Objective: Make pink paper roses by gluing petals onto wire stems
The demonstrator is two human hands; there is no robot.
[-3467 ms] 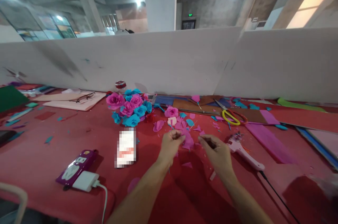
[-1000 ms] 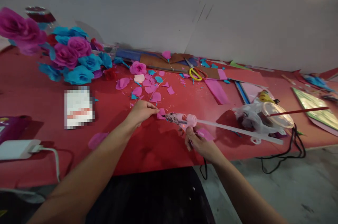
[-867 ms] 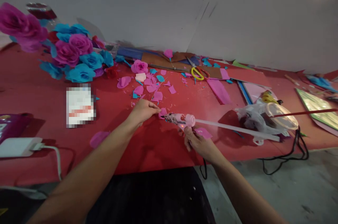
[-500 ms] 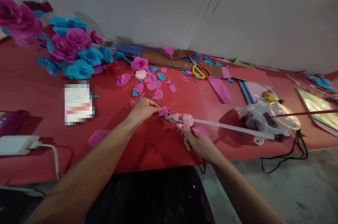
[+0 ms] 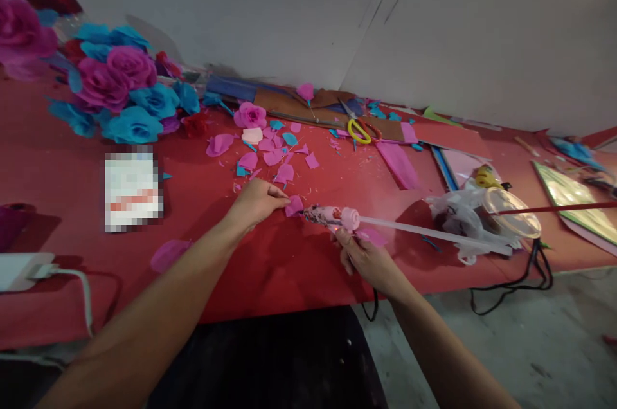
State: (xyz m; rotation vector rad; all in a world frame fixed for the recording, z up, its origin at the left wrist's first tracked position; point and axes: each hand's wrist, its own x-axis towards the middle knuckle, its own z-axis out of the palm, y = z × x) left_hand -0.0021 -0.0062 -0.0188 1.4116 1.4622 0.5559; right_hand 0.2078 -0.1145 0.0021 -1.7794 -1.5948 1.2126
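The left hand [image 5: 255,202] pinched a pink petal [image 5: 294,205] against the glue gun [image 5: 332,217], which the right hand [image 5: 369,259] gripped above the red counter [image 5: 289,267].

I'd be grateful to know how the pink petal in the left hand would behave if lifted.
The pink petal looks thin and curled, so probably floppy and light. Pinched by the left hand, it would likely crease easily. A push from the glue gun would probably just slide it.
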